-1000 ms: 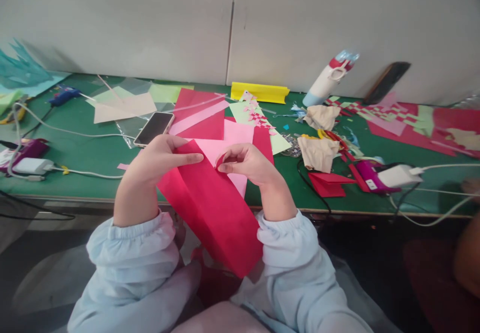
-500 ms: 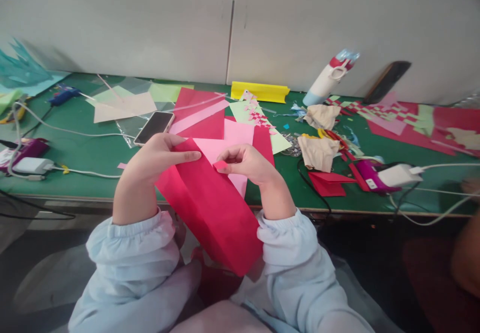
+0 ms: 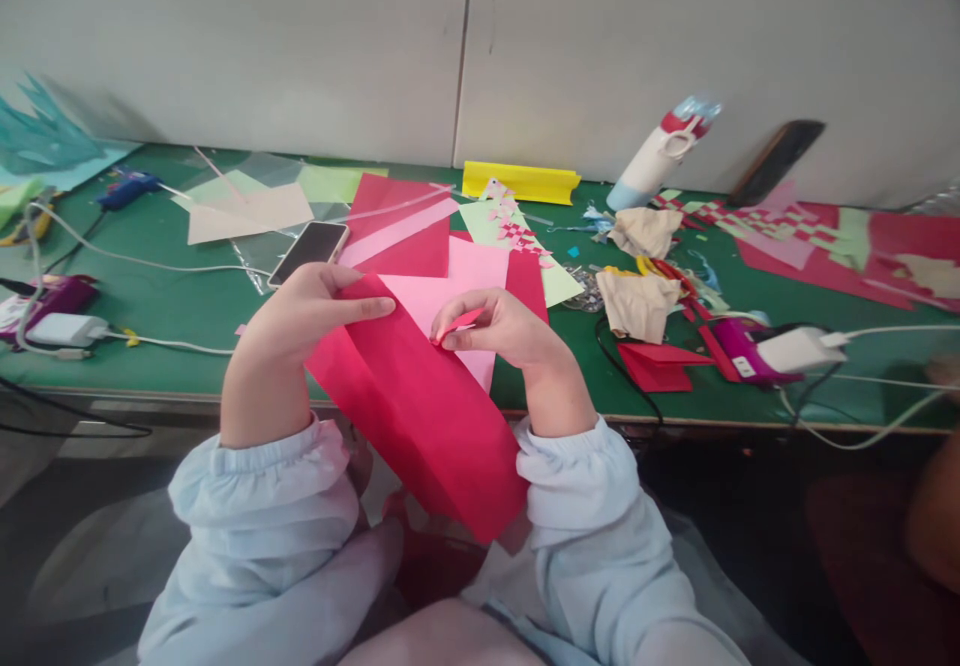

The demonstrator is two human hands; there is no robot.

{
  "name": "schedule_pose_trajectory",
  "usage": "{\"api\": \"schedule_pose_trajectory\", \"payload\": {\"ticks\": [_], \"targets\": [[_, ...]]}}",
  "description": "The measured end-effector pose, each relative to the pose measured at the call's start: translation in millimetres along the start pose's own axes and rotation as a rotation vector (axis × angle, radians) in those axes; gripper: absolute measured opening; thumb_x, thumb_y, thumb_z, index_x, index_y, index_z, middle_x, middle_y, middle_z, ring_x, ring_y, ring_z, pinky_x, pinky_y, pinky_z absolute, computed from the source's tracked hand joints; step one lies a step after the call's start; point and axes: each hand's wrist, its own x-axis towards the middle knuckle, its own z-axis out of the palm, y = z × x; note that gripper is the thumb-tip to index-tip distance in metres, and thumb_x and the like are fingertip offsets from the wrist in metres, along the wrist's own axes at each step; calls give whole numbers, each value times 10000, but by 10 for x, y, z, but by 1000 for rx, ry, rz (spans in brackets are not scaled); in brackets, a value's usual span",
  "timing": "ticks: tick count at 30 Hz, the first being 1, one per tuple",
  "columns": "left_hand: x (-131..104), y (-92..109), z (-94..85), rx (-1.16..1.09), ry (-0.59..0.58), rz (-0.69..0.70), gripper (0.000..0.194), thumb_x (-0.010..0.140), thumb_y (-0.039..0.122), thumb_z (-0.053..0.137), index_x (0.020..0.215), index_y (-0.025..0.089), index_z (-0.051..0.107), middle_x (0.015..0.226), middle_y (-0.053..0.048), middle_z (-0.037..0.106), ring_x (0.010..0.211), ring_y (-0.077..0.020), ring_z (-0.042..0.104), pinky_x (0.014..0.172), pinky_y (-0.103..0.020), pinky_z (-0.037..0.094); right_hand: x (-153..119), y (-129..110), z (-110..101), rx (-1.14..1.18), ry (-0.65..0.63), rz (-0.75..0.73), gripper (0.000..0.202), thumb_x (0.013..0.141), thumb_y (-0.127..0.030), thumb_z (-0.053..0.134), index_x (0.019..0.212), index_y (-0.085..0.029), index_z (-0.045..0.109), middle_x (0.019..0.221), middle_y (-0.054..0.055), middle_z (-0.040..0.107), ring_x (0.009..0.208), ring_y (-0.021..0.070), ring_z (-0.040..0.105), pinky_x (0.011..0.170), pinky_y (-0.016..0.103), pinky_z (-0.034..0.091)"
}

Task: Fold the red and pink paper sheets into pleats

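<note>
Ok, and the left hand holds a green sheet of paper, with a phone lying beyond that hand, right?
The colour is wrong: in the head view, the left hand holds a red sheet of paper, with a phone lying beyond that hand.

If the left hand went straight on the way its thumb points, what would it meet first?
Past the red sheet it grips, probably the right hand, pinching a small red piece. The pink paper shows between but seems lower; depth is hard to judge.

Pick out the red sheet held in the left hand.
The creased red sheet, gripped at its upper end by the left hand; the other red sheets lie on the green table.
</note>
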Motion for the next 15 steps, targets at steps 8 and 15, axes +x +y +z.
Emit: {"api": "schedule_pose_trajectory", "payload": {"ticks": [8,15], "targets": [[17,-25,-17,-23,-9,-20,304,602,442,848,756,193,769,699,-50,719,670,-185,661,619,-279,525,20,46,5,38,-8,89,263,632,-309,845,799,-150,719,764,14,693,691,108,619,665,239,522],[21,-31,-34,-32,-6,-28,300,598,441,851,740,191,767,687,-52,721,632,-180,663,581,-269,525,22,80,-11,10,-20,26,156,695,-258,782,798,-161,719,764,2,679,695,100,609,680,231,519]]}}
